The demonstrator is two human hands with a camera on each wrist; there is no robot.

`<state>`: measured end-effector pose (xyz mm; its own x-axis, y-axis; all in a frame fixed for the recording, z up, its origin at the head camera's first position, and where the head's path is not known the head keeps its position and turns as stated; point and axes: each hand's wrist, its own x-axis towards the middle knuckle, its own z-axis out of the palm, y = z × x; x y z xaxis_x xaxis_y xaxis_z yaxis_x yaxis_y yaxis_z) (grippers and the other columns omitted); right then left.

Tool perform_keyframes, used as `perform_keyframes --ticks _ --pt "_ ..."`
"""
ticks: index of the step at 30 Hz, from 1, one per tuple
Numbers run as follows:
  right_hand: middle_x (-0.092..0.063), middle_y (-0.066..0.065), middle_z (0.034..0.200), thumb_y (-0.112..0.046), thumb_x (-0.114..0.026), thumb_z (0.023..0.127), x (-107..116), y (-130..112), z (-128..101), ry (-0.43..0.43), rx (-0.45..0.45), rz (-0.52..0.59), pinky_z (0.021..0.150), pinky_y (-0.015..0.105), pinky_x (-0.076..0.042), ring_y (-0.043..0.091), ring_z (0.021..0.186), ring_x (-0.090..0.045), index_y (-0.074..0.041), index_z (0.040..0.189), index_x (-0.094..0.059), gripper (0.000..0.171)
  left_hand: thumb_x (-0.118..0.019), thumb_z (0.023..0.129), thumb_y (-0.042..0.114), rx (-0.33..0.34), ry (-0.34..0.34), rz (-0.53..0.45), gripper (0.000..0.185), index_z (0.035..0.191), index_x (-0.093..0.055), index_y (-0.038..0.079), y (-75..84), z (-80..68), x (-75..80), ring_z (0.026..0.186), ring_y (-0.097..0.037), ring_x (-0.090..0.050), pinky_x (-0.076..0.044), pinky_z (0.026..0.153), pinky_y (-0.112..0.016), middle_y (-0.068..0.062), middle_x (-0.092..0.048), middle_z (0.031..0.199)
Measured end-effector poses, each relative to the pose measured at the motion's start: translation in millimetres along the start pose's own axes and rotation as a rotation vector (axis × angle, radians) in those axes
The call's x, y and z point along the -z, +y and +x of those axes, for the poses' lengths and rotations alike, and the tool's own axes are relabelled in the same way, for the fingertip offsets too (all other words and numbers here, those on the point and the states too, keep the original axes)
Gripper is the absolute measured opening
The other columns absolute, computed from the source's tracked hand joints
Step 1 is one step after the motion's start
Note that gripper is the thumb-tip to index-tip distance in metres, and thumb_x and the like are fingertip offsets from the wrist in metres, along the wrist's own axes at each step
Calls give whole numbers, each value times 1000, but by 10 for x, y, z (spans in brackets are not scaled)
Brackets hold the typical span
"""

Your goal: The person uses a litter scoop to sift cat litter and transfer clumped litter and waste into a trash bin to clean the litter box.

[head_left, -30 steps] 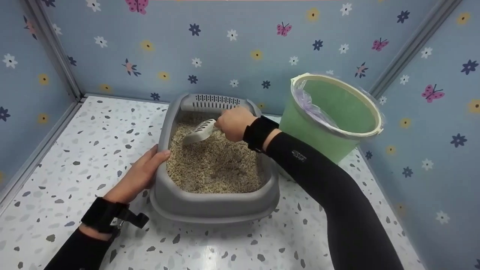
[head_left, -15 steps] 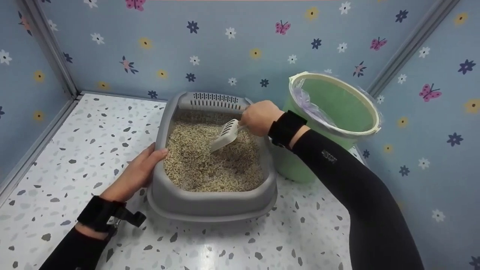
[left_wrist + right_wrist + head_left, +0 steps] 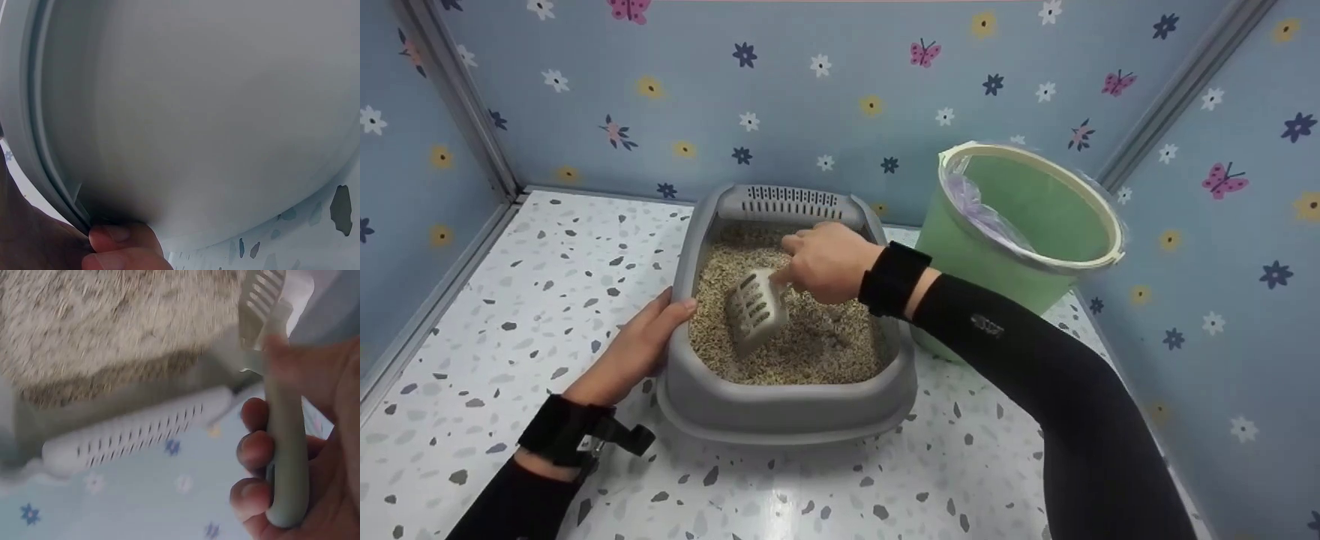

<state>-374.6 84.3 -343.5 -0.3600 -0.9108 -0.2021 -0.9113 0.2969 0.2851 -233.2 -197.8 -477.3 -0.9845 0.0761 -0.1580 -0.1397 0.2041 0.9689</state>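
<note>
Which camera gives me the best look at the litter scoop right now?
The head view: the whole slotted scoop shows there, tilted down into the litter in the grey litter box, held by the right hand. The right wrist view shows only its handle and part of its slotted blade, blurred. The left wrist view misses it.

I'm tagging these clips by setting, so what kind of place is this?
Probably a mocked-up pet-care corner, not a real room: a grey litter box of litter on a terrazzo-patterned floor, a lined green bin, and flower-and-butterfly wallpaper.
</note>
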Motion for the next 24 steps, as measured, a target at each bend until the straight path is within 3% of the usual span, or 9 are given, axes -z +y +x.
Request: perform_keyframes --ticks 3,6,11,16,22,24 --pt "-64 7 101 -22 -74 108 -52 -32 10 -30 50 38 74 43 -57 24 87 -59 -33 137 -81 32 -48 111 70 0 -4 10 91 180 -8 28 -13 -6 -6 118 -41 -71 -64 91 -48 -37 -47 161" --pt "-67 7 102 -15 -78 104 -46 38 -52 -55 45 82 73 45 -58 26 90 -63 -27 135 -83 34 -48 111 71 -13 -3 21 91 180 -9 27 -15 -9 -4 124 -46 -69 -63 95 -51 -36 -46 163" --pt "-74 6 105 -5 -79 95 25 202 -208 -86 2 98 80 45 -62 27 97 -69 -24 125 -86 37 -47 110 73 -23 0 46 94 180 -7 24 -9 -18 5 128 -48 -67 -61 102 -56 -35 -44 165" --pt "-76 5 109 -10 -82 97 61 296 -344 -134 -66 89 86 48 -63 27 100 -71 -26 123 -87 31 -46 110 73 -23 -3 54 96 180 -5 21 4 -34 2 139 -51 -60 -53 113 -65 -35 -33 172" --pt "-79 2 110 -18 -85 97 75 365 -479 -126 -152 52 88 49 -60 25 98 -73 -28 114 -89 20 -46 111 73 -24 -6 56 95 180 -5 23 6 -22 5 127 -46 -68 -59 105 -59 -35 -45 164" --pt "-80 2 112 -17 -85 97 101 383 -521 -119 -155 40 91 50 -59 26 100 -74 -28 112 -90 19 -46 111 72 -20 -10 43 95 180 -4 22 4 -6 0 131 -48 -66 -59 105 -58 -35 -42 166"
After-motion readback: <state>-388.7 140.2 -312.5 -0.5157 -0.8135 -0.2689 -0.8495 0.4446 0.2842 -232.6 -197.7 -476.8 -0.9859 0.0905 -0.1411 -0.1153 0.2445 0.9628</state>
